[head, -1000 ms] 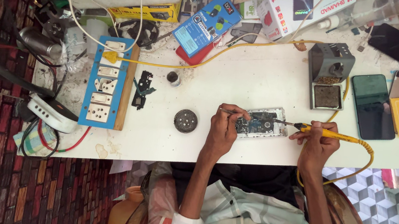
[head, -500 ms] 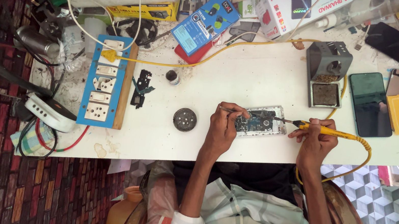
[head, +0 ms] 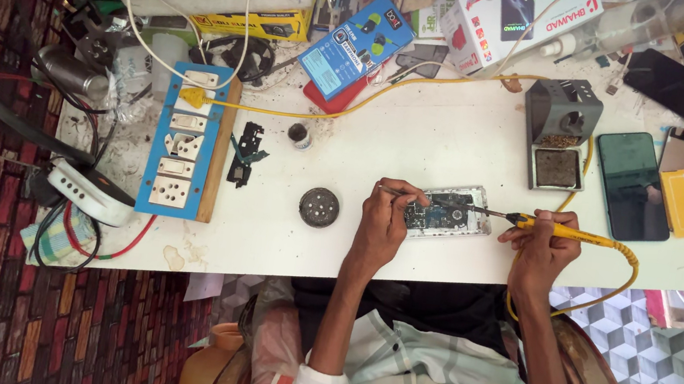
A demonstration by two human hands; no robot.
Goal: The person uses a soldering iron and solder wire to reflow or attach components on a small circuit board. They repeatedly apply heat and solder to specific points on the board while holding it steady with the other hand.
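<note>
The right hand (head: 541, 249) has edged the yellow soldering iron (head: 561, 231) a little nearer the opened phone (head: 449, 212); the left hand (head: 387, 220) has barely shifted on it.

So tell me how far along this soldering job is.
Done: the device lies opened, its circuit board exposed. In hand: the right hand holds the yellow soldering iron tip to the board, while the left hand steadies it with tweezers. Left: closing it up.

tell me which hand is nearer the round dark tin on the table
Left. The left hand rests just beside the round dark tin; the right hand, holding the yellow soldering iron, is beyond the circuit board.
</note>
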